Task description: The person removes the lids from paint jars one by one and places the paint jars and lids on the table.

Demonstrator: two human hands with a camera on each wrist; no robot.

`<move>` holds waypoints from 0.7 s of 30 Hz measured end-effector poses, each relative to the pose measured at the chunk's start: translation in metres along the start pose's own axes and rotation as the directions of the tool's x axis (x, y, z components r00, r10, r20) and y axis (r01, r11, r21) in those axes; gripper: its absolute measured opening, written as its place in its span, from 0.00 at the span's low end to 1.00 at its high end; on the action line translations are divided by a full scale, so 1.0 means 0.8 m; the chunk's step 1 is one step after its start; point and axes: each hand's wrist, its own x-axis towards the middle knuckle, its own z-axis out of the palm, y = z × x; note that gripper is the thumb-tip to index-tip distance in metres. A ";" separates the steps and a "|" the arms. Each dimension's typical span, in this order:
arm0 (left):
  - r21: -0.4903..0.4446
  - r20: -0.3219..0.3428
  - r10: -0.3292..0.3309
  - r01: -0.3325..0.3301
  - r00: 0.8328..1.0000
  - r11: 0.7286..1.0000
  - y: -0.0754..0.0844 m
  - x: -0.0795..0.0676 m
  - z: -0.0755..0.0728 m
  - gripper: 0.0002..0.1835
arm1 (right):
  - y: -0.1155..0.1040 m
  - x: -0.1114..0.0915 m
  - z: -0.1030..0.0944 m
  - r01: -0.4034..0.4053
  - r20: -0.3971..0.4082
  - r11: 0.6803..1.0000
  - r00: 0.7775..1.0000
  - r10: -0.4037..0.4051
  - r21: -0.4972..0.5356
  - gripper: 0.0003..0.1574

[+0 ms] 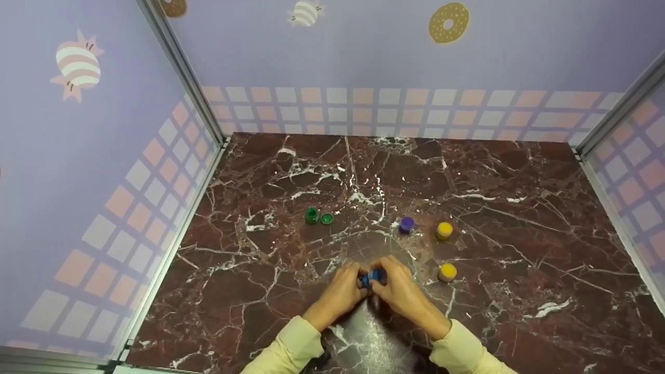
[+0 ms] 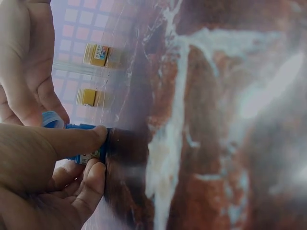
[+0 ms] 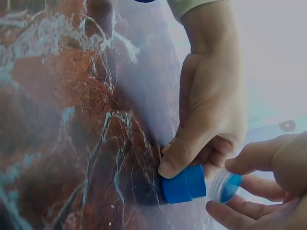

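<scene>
Both hands meet near the table's front, around a small blue paint jar (image 1: pixel 372 278). My left hand (image 1: pixel 341 284) grips the jar (image 3: pixel 184 184) between thumb and fingers, its base down at the tabletop in the right wrist view. With thumb and fingertips my right hand (image 1: pixel 399 285) pinches a clear, blue-tinted lid (image 3: pixel 225 186). That lid (image 2: pixel 53 120) is tilted and off the jar, right by its open mouth. Print shows on the jar's side in the left wrist view.
Beyond the hands, an open green jar (image 1: pixel 311 215) stands beside its green lid (image 1: pixel 327 218). A purple jar (image 1: pixel 406 225) and two yellow jars (image 1: pixel 444 230) are to the right. Patterned panels (image 1: pixel 395 104) border the marbled table (image 1: pixel 260 311) at the back and sides.
</scene>
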 end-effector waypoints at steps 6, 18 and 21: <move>-0.028 0.025 -0.012 0.012 1.000 1.000 0.002 -0.002 -0.001 0.19 | 0.006 0.000 -0.009 -0.137 0.016 0.972 0.990 0.137 0.190 0.22; 0.039 0.034 -0.033 0.032 0.999 0.999 0.010 -0.003 -0.001 0.18 | 0.016 -0.002 -0.027 -0.354 0.189 0.799 0.935 0.300 0.486 0.26; 0.039 0.032 -0.031 0.029 0.999 0.999 0.010 -0.001 0.001 0.18 | 0.018 -0.003 -0.033 -0.406 0.198 0.728 0.912 0.359 0.552 0.27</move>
